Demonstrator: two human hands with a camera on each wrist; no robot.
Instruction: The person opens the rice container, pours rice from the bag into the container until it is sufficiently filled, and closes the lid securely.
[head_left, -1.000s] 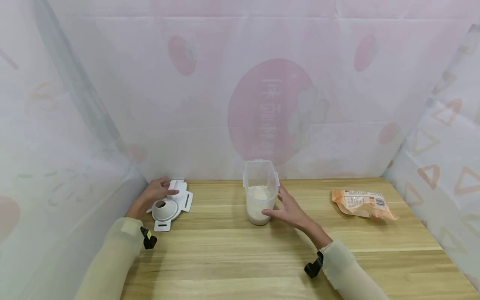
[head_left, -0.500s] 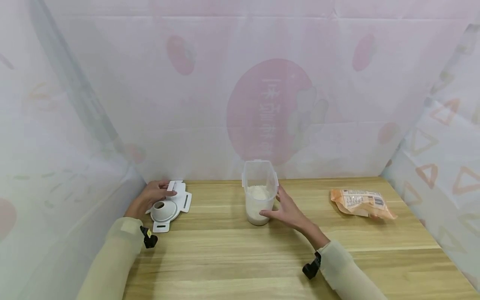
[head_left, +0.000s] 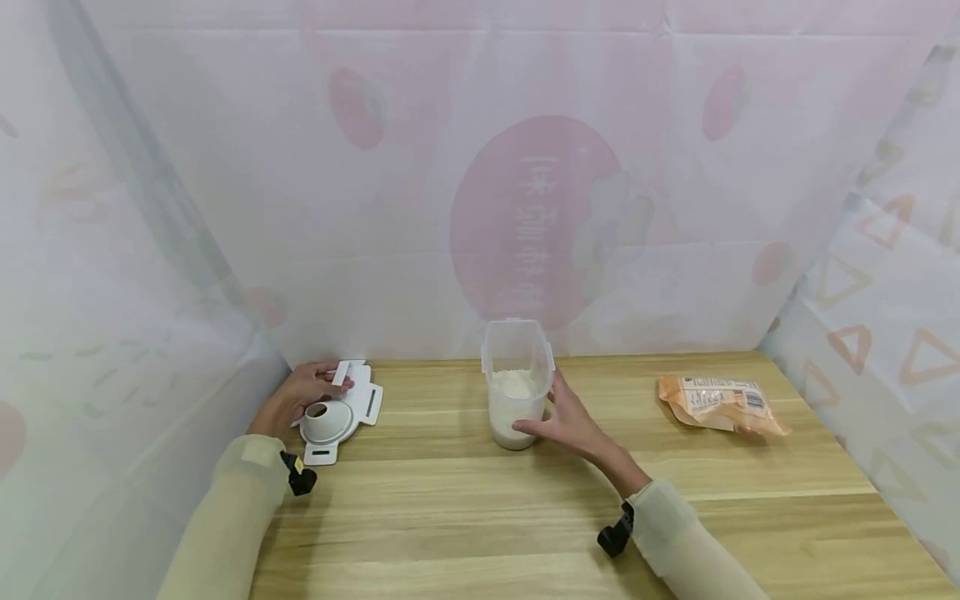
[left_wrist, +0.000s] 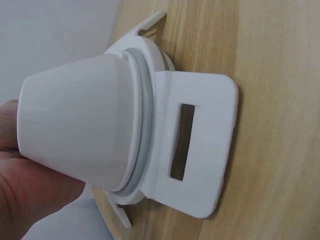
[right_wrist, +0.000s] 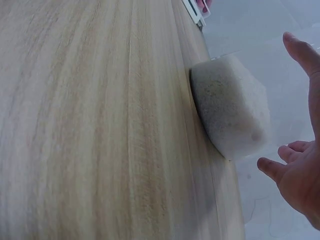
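A clear plastic container (head_left: 516, 379) with white grains in its lower half stands open-topped at the back middle of the wooden table (head_left: 465, 517). My right hand (head_left: 557, 412) is open beside it, thumb at its front and fingers spread along its right side. The right wrist view shows the container (right_wrist: 232, 110) with a small gap to the hand (right_wrist: 300, 175). At the far left lies a white lid (head_left: 352, 404) with a funnel spout (head_left: 324, 417) pointing up. My left hand (head_left: 303, 387) grips its far edge, thumb on top. The left wrist view shows the lid (left_wrist: 200, 150) and spout (left_wrist: 75, 125) close up.
An orange food bag (head_left: 720, 404) lies at the back right of the table. Thin pink-printed sheet walls close the table in at the back and on both sides. Bare wood stretches across the front.
My right hand has crept a little closer round the container. The left hand and the lid stay put; the view has shifted slightly.
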